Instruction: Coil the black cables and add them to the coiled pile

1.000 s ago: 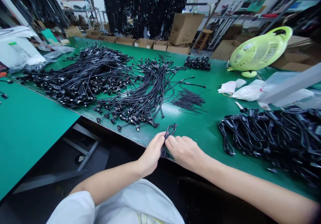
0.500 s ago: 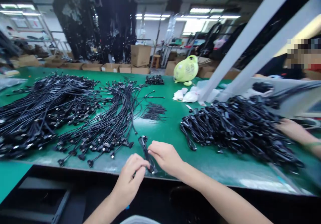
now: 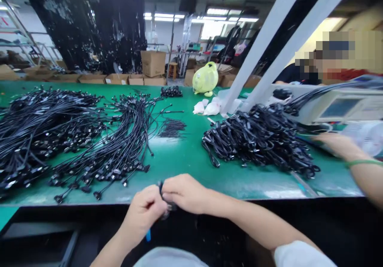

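In the lower middle of the frame, at the near edge of the green table, the left hand and the right hand meet around a small black cable bundle. Both hands grasp it with fingers curled in, the left one slightly lower; a dark tip rises between them and the rest pokes out below. Fingers and blur cover most of it, so it is probably a folded cable, though its exact form is hard to tell. A blue strip shows just under the left hand. At the left of the frame lies a large heap of black cables, and beside it, left of centre, a narrower fan-shaped pile of cables with connectors toward the near edge. Thin black ties lie near the centre, with a small dark cluster above them. Right of centre is a broad pile of looped cables. Behind that pile are white bags and a yellow-green fan. At the right edge, a co-worker's hand reaches in beside the looped pile, with a green band on the wrist.
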A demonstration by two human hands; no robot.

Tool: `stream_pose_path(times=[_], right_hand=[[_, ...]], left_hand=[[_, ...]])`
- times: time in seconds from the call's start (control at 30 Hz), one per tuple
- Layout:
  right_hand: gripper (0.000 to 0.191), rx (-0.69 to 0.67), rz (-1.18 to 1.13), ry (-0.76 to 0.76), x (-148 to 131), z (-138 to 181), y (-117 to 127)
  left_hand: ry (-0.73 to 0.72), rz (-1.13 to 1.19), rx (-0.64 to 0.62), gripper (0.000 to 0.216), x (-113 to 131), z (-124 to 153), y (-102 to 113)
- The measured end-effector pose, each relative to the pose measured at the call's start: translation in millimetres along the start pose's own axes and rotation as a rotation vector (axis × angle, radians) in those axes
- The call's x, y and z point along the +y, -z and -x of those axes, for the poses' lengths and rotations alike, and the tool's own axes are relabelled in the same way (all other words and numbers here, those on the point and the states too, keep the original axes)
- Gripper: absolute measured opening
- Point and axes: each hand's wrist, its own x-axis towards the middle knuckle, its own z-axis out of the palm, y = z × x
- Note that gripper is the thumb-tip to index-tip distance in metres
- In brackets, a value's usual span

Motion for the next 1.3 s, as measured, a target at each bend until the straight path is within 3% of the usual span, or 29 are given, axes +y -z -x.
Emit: stream_pose_path(times=[0.1,0.13,0.17,0.2,0.27,0.33,0.43,0.5,0.6,0.7,0.77,0.87,1.07,1.17,1.3], right_hand=[[0.023,0.123,0.025,-0.088,2.6,-0.2,7.8],[0.024,0.156,0.009,-0.097,3.7,-0.2,8.4],[0.024,0.18,-0.027,-0.098,4.6,-0.3,8.5],[0.024,0.2,-0.087,-0.1,5.2,-0.4,7.9],[0.023,0.21,-0.303,-0.135,5.7,-1.1,4.8],[0.029,0.125,-0.661,-0.219,6.3,-2.3,-2.7],[0.045,-0.089,-1.2,-0.384,9.7,-3.0,-21.9],[0.051,-0.159,-1.337,-0.463,12.9,-0.7,-33.6],[0.054,-0.098,-1.089,-0.415,16.3,6.7,-35.9],[0.046,0.305,-0.606,-0.342,17.0,12.0,-20.8],[0.041,0.47,-0.382,-0.315,16.5,11.3,-11.4],[0.03,0.448,-0.135,-0.207,17.5,6.0,-10.8],[0.039,0.643,0.317,0.052,36.0,0.7,-40.2],[0.038,0.68,0.271,0.125,44.9,1.5,-44.0],[0.038,0.592,0.125,0.05,45.9,5.2,-30.0]], left_hand=[[-0.132,-0.207,0.133,0.018,0.1,7.8,-7.4],[-0.113,-0.182,0.16,0.021,-4.3,7.7,-8.4],[-0.074,-0.126,0.153,0.039,-9.9,7.0,-8.5],[-0.037,-0.068,0.101,0.051,-15.8,6.3,-8.1],[-0.012,-0.019,-0.013,0.055,-24.7,6.6,-7.2],[-0.053,-0.081,-0.076,0.049,-27.4,8.9,-8.3],[-0.115,-0.163,-0.052,0.046,-25.7,12.4,-13.2],[-0.074,-0.115,-0.01,0.039,-26.5,11.7,-15.5],[0.079,0.139,0.088,0.029,-31.6,5.3,-14.5],[0.226,0.391,0.152,0.027,-35.6,-1.4,-12.6],[0.288,0.452,0.083,0.028,-36.4,-3.4,-14.4],[0.346,0.502,-0.046,0.036,-35.2,-4.1,-20.2],[0.505,0.751,0.01,0.035,-29.4,-12.8,-24.9],[0.559,0.809,-0.062,0.032,-28.8,-17.3,-25.8],[0.497,0.598,-0.136,0.037,-29.1,-18.3,-23.9]])
